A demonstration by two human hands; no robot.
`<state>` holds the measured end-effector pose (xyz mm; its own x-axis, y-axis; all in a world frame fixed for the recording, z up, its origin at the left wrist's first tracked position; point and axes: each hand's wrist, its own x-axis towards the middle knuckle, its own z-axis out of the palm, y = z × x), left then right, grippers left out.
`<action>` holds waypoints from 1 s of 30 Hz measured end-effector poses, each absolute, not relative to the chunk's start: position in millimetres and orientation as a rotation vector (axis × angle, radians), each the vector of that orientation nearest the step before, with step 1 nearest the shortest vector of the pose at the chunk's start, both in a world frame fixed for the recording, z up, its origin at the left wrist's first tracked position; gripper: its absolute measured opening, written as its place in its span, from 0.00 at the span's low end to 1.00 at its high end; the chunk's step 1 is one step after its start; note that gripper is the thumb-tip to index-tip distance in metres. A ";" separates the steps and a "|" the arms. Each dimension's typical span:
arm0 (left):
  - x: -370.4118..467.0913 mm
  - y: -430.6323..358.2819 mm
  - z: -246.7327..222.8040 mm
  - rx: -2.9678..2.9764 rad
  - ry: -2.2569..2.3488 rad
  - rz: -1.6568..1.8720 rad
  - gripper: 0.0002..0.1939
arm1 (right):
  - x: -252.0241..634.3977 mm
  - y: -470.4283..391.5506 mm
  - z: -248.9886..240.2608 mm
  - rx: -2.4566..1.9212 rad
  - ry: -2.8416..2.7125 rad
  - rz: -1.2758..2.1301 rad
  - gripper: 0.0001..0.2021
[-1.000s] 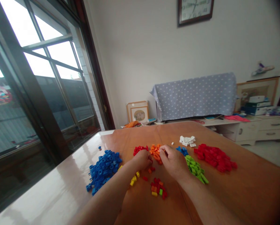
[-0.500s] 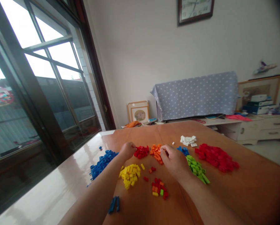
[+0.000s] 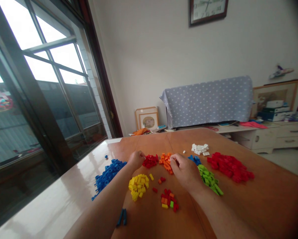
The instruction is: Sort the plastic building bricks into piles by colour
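Note:
My left hand (image 3: 137, 160) is closed at the left edge of a small red brick pile (image 3: 150, 161); what its fingertips pinch is too small to make out. My right hand (image 3: 185, 169) is closed at the right side of the orange brick pile (image 3: 165, 161), its fingertips partly hidden. Nearer to me lie a yellow pile (image 3: 139, 186) and a mixed group of red, orange, yellow and green bricks (image 3: 169, 200). A few loose red and orange pieces (image 3: 161, 180) rest between the piles.
A large blue pile (image 3: 109, 174) lies left, with dark blue strips (image 3: 122, 217) near the front. To the right are green bricks (image 3: 210, 179), a small blue pile (image 3: 194, 160), white bricks (image 3: 200, 149) and a large red pile (image 3: 230, 166) on the wooden table (image 3: 258, 199).
Both hands stay almost in place. My left forearm has shifted slightly, and a little more of the large blue pile shows beside it.

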<state>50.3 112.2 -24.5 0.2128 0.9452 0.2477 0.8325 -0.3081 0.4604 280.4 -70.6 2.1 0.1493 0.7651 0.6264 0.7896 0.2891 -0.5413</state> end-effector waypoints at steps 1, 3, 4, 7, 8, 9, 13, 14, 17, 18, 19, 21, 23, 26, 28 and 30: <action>50.5 113.1 -24.7 2.257 1.685 0.727 0.04 | 280.3 -70.6 1.9 -1.464 -1.598 -0.034 0.12; 52.1 114.6 -24.6 2.248 1.678 0.743 0.05 | 280.2 -70.5 1.6 -1.471 -1.594 -0.036 0.12; 53.4 115.1 -24.3 2.241 1.678 0.752 0.05 | 280.2 -70.4 1.4 -1.471 -1.594 -0.033 0.12; 59.6 115.3 -22.5 2.222 1.673 0.785 0.05 | 280.3 -70.2 1.4 -1.453 -1.600 -0.032 0.12; 61.9 115.0 -21.7 2.217 1.668 0.796 0.05 | 280.3 -70.2 1.6 -1.447 -1.603 -0.035 0.12; 64.1 114.5 -20.8 2.214 1.661 0.808 0.05 | 280.3 -70.2 1.8 -1.446 -1.605 -0.037 0.12; 69.6 111.9 -17.2 2.200 1.628 0.870 0.08 | 280.4 -70.3 2.6 -1.459 -1.603 -0.035 0.12; 69.6 111.2 -16.2 2.194 1.621 0.888 0.09 | 280.5 -70.4 2.6 -1.463 -1.601 -0.034 0.12; 66.8 108.3 -12.0 2.180 1.596 0.943 0.11 | 281.1 -70.8 2.5 -1.467 -1.599 -0.029 0.11; 65.3 106.6 -10.2 2.178 1.581 0.961 0.11 | 281.4 -70.9 2.5 -1.468 -1.601 -0.027 0.11; 63.6 104.1 -8.1 2.178 1.564 0.979 0.12 | 281.6 -71.0 2.4 -1.469 -1.606 -0.023 0.11; 60.3 96.1 -3.3 2.176 1.523 1.012 0.12 | 281.7 -70.6 2.2 -1.481 -1.620 -0.010 0.11; 57.9 82.7 1.9 2.172 1.480 1.029 0.13 | 281.3 -69.4 1.0 -1.516 -1.649 0.006 0.11; 57.1 52.4 9.1 2.176 1.405 0.990 0.13 | 279.2 -66.9 -3.9 -1.587 -1.728 0.039 0.11; 58.9 28.1 11.9 2.205 1.362 0.883 0.13 | 277.3 -65.4 -9.0 -1.617 -1.804 0.078 0.11; 62.0 4.7 12.2 2.268 1.337 0.731 0.12 | 275.6 -64.3 -14.9 -1.620 -1.882 0.132 0.09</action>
<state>62.0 4.7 12.2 0.4037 0.8853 0.2309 0.6725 -0.4582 0.5812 275.6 -64.3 -14.9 -0.0324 0.9164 0.3988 0.8516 0.2342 -0.4689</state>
